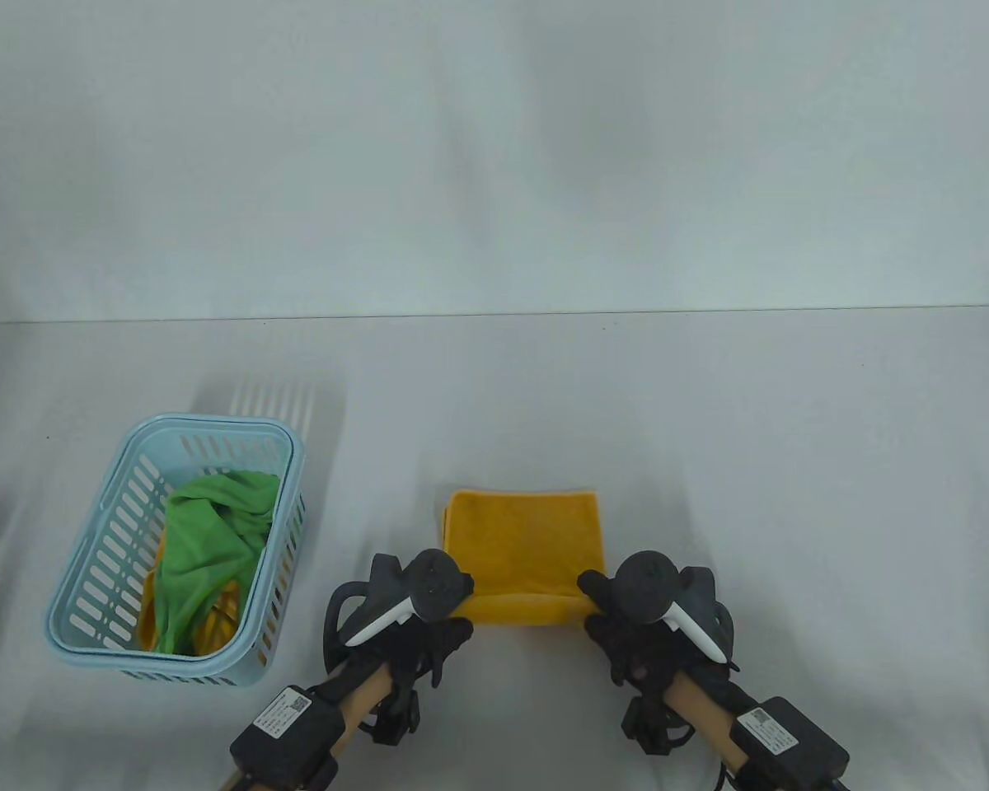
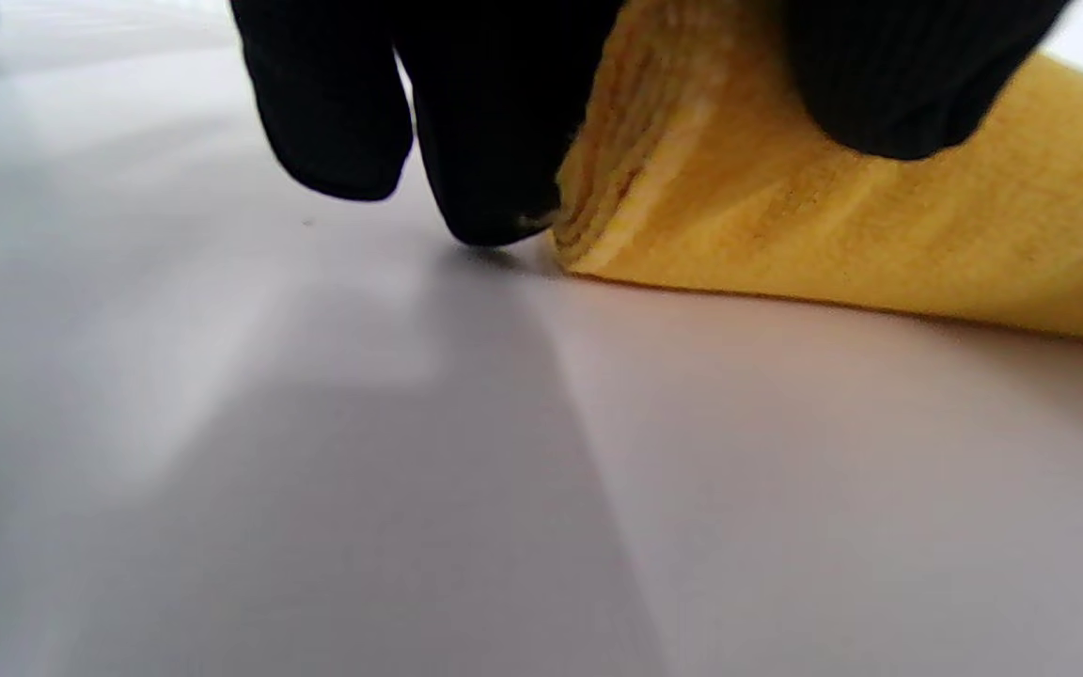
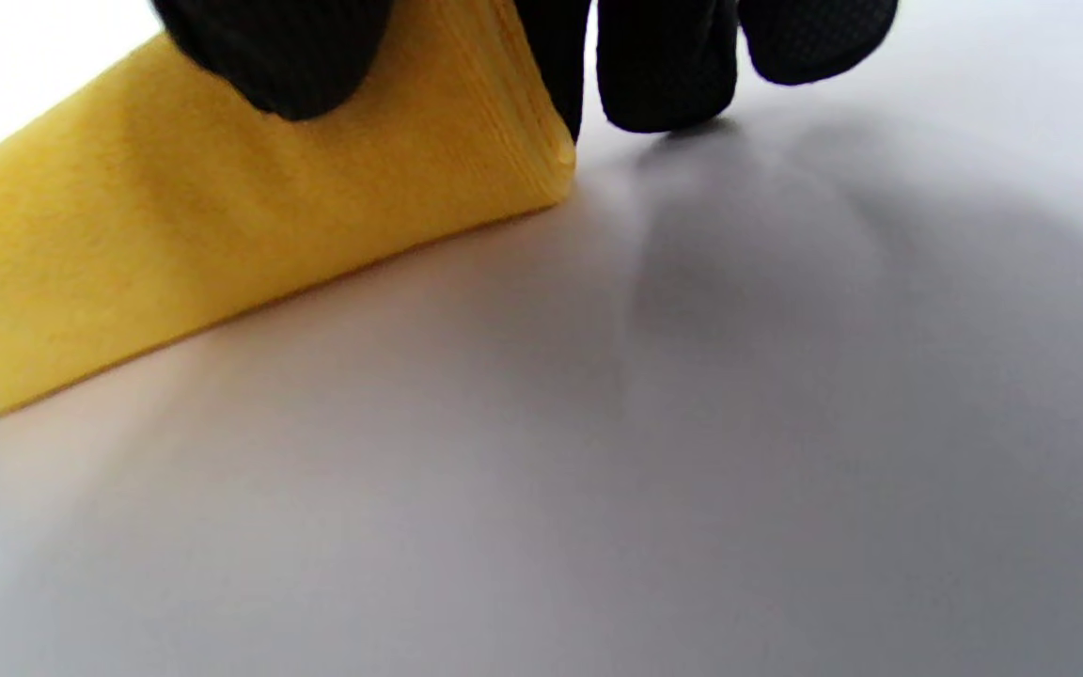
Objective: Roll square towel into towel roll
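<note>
Starting at your far left, a pale blue basket (image 1: 91, 568) with slotted walls sits on the table (image 1: 791, 461), well apart from your hands. Inside it lies a crumpled green cloth (image 1: 206, 544), with a bit of yellow fabric showing beneath it.

Next comes your left hand (image 1: 428, 630), reaching in from the bottom edge with the tracker (image 1: 416, 593) strapped on its back. Its grip is closed on the near left corner of the towel (image 1: 527, 535): in the left wrist view the thumb (image 2: 899, 85) presses on the yellow cloth from one side while the fingers (image 2: 494, 141) curl down at the towel's layered edge, one fingertip touching the table right beside it.

The yellow towel lies in the middle of the table, between your two hands. It looks folded into several layers, its far part flat on the table and its near edge lifted and turned up where you hold it.

Your right hand (image 1: 626, 630) mirrors the left at the near right corner. Its grip is also closed on the towel: the right wrist view shows the thumb (image 3: 278, 56) on the cloth and the fingers (image 3: 664, 66) curled just beside the stacked edge, fingertips close to the table.
</note>
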The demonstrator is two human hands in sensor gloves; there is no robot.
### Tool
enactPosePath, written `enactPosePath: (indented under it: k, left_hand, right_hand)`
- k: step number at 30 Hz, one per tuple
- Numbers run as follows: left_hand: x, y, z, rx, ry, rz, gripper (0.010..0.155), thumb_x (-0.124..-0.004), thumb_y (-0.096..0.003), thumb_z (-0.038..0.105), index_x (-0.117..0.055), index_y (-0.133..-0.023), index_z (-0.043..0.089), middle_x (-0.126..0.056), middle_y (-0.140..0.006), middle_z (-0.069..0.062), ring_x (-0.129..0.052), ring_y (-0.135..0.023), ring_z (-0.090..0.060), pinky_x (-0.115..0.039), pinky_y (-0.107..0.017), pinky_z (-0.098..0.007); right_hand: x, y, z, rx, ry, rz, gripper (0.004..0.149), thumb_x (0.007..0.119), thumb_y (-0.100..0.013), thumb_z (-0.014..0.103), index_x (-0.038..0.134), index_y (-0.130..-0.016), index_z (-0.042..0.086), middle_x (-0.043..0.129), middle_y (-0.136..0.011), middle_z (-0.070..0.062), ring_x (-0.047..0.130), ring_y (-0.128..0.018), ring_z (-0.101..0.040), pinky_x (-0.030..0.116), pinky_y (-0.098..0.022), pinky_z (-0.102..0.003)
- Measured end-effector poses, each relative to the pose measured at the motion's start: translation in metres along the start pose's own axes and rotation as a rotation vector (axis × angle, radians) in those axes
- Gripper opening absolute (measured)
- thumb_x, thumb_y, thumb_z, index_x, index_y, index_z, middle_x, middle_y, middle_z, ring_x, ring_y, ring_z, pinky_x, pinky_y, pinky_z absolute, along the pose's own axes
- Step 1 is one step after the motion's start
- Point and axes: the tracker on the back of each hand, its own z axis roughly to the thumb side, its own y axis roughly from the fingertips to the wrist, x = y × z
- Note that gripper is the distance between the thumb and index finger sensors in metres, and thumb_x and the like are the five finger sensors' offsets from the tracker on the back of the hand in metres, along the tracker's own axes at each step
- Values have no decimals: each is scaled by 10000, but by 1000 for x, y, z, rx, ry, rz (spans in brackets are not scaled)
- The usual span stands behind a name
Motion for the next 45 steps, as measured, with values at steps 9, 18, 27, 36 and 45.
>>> enactPosePath:
  k: [9,18,27,36,45]
  left_hand:
    - [5,1,-7,54,96,-16,667,-765,-370,516,-710,-975,242,-926,-857,22,-1001,-709,-225,-794,-608,-484]
    - [2,-2,-10,124,5,24,668,-747,-365,548,-715,-968,262,-924,-806,52,-985,-658,-214,-779,-605,-478]
    - [9,1,-23,165,13,109,700,-739,-360,572,-675,-997,289,-849,-936,34,-933,-793,-241,-748,-648,-498]
    - [15,16,12,-59,-157,175,734,-766,-334,582,-598,-1020,378,-719,-1030,46,-825,-908,-244,-689,-699,-509]
    - [-11,5,23,-105,-325,56,778,-768,-338,560,-503,-1045,372,-564,-1098,54,-679,-1007,-246,-622,-743,-515]
  right_hand:
    - [-4,1,-2,44,-40,-15,610,753,-340,484,629,-916,324,927,-711,40,873,-700,-253,711,-575,-506]
    - [-3,-4,-12,139,-57,-73,644,754,-317,527,632,-915,323,906,-680,39,851,-641,-256,688,-570,-505]
    - [-19,-2,-20,138,-125,-105,651,758,-324,522,614,-927,324,854,-813,26,814,-768,-283,666,-604,-530]
    - [-18,14,15,-143,-1,-49,654,764,-341,472,528,-945,390,619,-1008,82,570,-980,-298,520,-701,-564]
    - [5,8,17,-103,170,8,634,768,-345,461,562,-941,386,582,-1042,111,532,-1009,-309,487,-715,-580]
